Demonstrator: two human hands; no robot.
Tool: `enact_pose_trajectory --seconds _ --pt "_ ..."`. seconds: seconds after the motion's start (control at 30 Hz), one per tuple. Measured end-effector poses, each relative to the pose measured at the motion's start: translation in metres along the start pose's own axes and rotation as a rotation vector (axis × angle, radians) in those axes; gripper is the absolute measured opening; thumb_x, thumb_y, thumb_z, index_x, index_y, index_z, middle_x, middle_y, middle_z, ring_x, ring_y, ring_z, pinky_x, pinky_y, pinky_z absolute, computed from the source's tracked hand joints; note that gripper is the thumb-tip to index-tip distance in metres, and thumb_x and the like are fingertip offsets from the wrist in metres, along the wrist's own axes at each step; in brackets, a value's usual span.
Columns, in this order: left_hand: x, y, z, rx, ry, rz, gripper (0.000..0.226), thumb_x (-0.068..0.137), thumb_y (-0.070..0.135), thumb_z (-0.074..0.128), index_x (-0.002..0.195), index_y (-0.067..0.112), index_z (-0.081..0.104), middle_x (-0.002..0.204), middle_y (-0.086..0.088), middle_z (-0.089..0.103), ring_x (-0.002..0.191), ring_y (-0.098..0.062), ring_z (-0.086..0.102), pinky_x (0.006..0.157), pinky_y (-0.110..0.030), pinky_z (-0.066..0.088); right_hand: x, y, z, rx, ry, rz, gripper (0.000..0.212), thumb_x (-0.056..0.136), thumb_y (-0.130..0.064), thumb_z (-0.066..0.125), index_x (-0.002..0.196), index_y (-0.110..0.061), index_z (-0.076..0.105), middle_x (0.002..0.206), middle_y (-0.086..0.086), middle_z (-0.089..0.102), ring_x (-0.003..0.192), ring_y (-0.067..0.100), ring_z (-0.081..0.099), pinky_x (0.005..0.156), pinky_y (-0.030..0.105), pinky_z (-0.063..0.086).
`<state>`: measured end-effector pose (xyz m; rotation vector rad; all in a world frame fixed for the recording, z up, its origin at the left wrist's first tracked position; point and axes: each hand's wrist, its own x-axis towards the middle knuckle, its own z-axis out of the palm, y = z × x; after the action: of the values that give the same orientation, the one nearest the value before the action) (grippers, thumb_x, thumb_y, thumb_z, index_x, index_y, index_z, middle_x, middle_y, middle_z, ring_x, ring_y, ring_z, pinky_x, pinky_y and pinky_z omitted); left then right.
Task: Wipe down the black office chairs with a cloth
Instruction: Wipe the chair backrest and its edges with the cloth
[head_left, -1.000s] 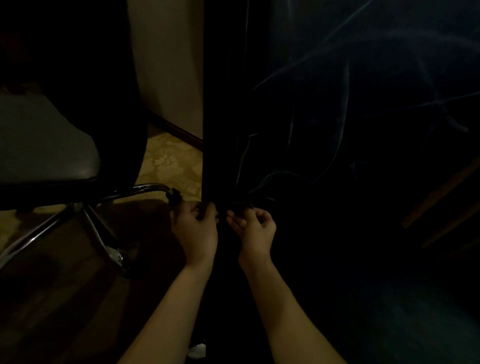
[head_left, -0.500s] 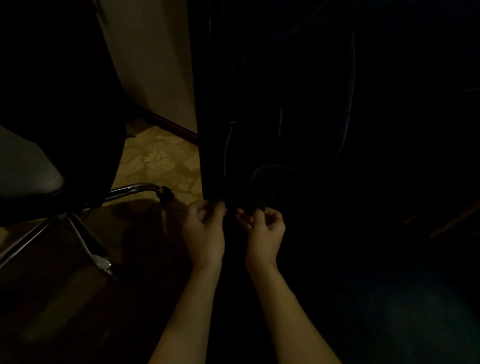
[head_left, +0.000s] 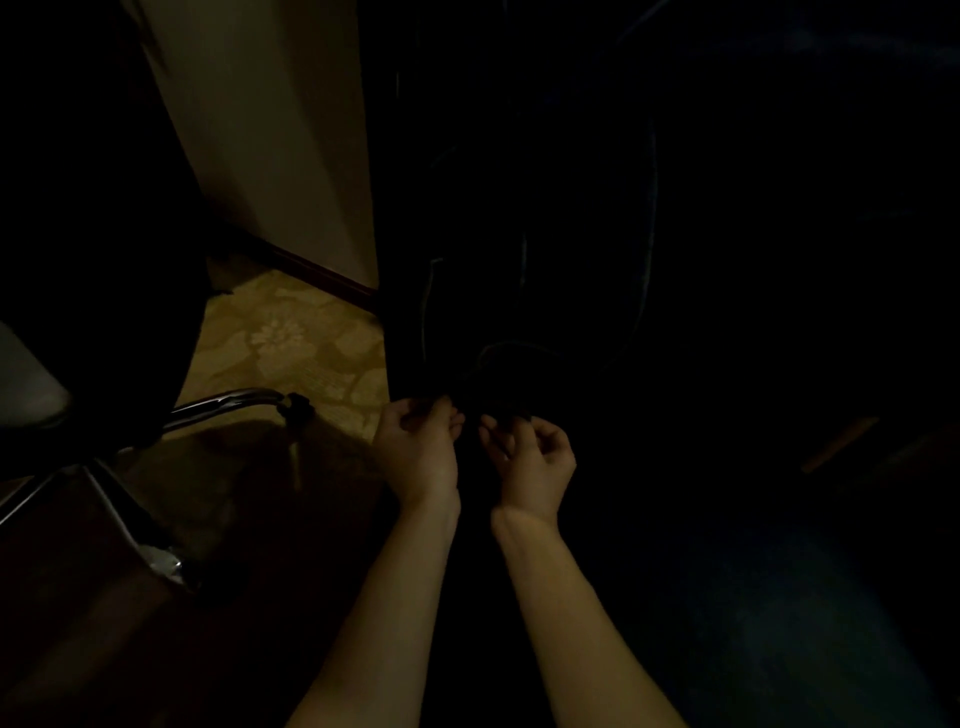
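The scene is very dim. A black office chair (head_left: 98, 218) stands at the left, with a chrome star base (head_left: 223, 406) and a caster (head_left: 297, 406) on the floor. A large dark cloth (head_left: 524, 249) hangs in the middle, its lower edge bunched near the floor. My left hand (head_left: 415, 447) pinches that lower edge with curled fingers. My right hand (head_left: 530, 453), a few centimetres to the right, is palm up with its fingers curled round a dark fold of the same cloth. Both forearms reach in from the bottom of the view.
A pale wall (head_left: 270, 135) with a dark skirting board (head_left: 322, 275) runs behind the chair. Patterned yellow carpet (head_left: 291, 338) lies between the chair and the cloth. The right side is nearly black, with a faint wooden strip (head_left: 839, 444).
Both hands have drifted slightly right and their fingers have curled tighter on the cloth's edge. The view has swung right, so the chair sits further left.
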<state>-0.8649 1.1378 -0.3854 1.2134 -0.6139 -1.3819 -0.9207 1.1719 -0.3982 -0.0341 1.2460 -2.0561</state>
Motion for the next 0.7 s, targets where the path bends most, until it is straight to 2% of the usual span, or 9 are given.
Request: enact_pose_trajectory --seconds 0.1,0.3,0.4,0.47,0.53,0.63,0.7 --pt "-0.013 -0.01 0.022 -0.102 -0.018 -0.083 0.015 0.091 0.001 0.064 0.103 0.009 0.06 0.098 -0.013 0.068 0.079 -0.016 0.068 0.069 -0.023 0.054 0.009 -0.015 -0.011 0.046 0.059 0.009 0.008 0.094 0.001 0.057 0.094 -0.007 0.054 0.085 0.015 0.062 0.085 0.03 0.071 0.078 0.035 0.059" --pt "-0.04 -0.035 0.067 -0.114 -0.092 -0.251 0.024 0.089 -0.004 0.065 0.112 0.004 0.06 0.109 -0.015 0.066 0.094 -0.022 0.068 0.069 -0.022 0.055 0.039 -0.049 -0.04 0.146 0.257 -0.018 0.012 0.095 0.004 0.052 0.091 -0.007 0.053 0.086 0.016 0.061 0.075 0.026 0.067 0.075 0.036 0.06" --pt "-0.037 -0.037 0.075 -0.093 -0.137 -0.24 0.027 0.089 -0.005 0.065 0.114 0.005 0.06 0.115 -0.014 0.064 0.103 -0.024 0.067 0.072 -0.021 0.056 0.045 -0.058 -0.042 0.167 0.311 -0.016 0.015 0.095 0.006 0.05 0.091 -0.008 0.051 0.081 0.015 0.06 0.07 0.024 0.065 0.066 0.032 0.06" --pt "-0.033 -0.035 0.076 -0.051 -0.172 -0.229 0.025 0.091 -0.003 0.064 0.113 0.006 0.061 0.114 -0.011 0.065 0.102 -0.022 0.067 0.075 -0.021 0.056 0.046 -0.062 -0.041 0.166 0.328 -0.014 0.017 0.095 0.005 0.051 0.086 -0.009 0.05 0.078 0.013 0.059 0.067 0.022 0.064 0.061 0.029 0.059" --pt "-0.029 -0.032 0.076 -0.012 -0.185 -0.229 0.02 0.092 -0.002 0.063 0.11 0.008 0.063 0.112 -0.01 0.066 0.101 -0.021 0.068 0.077 -0.022 0.056 0.047 -0.064 -0.039 0.146 0.337 -0.018 0.018 0.096 0.003 0.052 0.083 -0.009 0.05 0.075 0.012 0.059 0.066 0.021 0.063 0.062 0.029 0.058" --pt "-0.017 -0.025 0.073 -0.049 -0.127 -0.232 0.018 0.093 -0.004 0.058 0.102 0.012 0.06 0.108 -0.013 0.068 0.096 -0.021 0.069 0.078 -0.025 0.057 0.046 -0.057 -0.025 0.092 0.31 -0.01 0.016 0.095 0.004 0.053 0.084 -0.008 0.051 0.075 0.013 0.06 0.066 0.021 0.064 0.066 0.03 0.059" --pt "-0.005 -0.02 0.068 -0.121 -0.073 -0.217 0.021 0.092 -0.006 0.056 0.097 0.015 0.056 0.107 -0.015 0.065 0.089 -0.019 0.066 0.072 -0.023 0.056 0.041 -0.047 -0.011 0.065 0.257 -0.002 0.012 0.094 0.006 0.053 0.09 -0.006 0.053 0.075 0.014 0.059 0.069 0.023 0.064 0.071 0.034 0.059"
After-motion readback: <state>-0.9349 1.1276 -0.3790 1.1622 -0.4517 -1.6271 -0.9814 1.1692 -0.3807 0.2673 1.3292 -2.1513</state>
